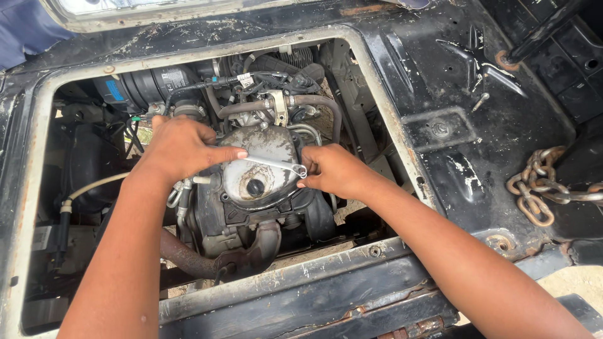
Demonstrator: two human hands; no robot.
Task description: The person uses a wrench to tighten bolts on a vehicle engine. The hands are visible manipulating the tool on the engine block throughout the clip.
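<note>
Forearms, fingers (pixel 235 154) pinching wrench (pixel 276 164)

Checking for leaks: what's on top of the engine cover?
A wrench lies across the engine cover, above a black cap; both hands hide its ends.

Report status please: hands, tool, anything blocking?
Left hand and right hand both grip the wrench. Wrench lies across the engine cover. Hoses crowd close behind.
</note>
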